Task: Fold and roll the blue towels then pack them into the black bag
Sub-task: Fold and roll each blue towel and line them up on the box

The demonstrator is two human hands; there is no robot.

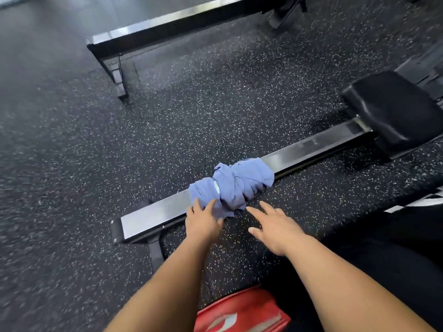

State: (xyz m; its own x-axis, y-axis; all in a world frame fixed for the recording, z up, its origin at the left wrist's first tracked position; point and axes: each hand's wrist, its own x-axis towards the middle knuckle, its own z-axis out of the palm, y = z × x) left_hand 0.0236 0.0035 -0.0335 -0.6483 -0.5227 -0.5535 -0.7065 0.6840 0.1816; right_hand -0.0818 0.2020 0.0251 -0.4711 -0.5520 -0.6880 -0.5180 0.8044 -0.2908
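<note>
— What is taking up the most room?

— Most of the view is being filled by a dark rubber floor [72,164] flecked with white. Across it a long metal rail [155,213] is being carried on black feet, and a black padded block [395,111] is seated at its far right end. A second black bar [167,22] is lying farther off, well apart. By the right forearm a black mass [395,248] is being shown; what it is cannot be told.

— And the task's things?

— The blue towels [239,183] are being borne by the nearer rail as one crumpled bundle, draped over its middle, so that a stretch of the metal is being hidden.

— How are the hands being held?

— The left hand [203,224] is being laid on the bundle's near edge, its fingers straight and slightly apart, with nothing pinched. The right hand [275,226] is being held just beside the bundle, over the floor, its fingers spread wide. Whether a fingertip is touching cloth cannot be told.

— Is any writing being shown?

— A red thing [239,310] is being cut off by the bottom edge, and pale marks are being shown on it. White stripes [412,202] are being shown at the right edge. Nothing can be read.
</note>
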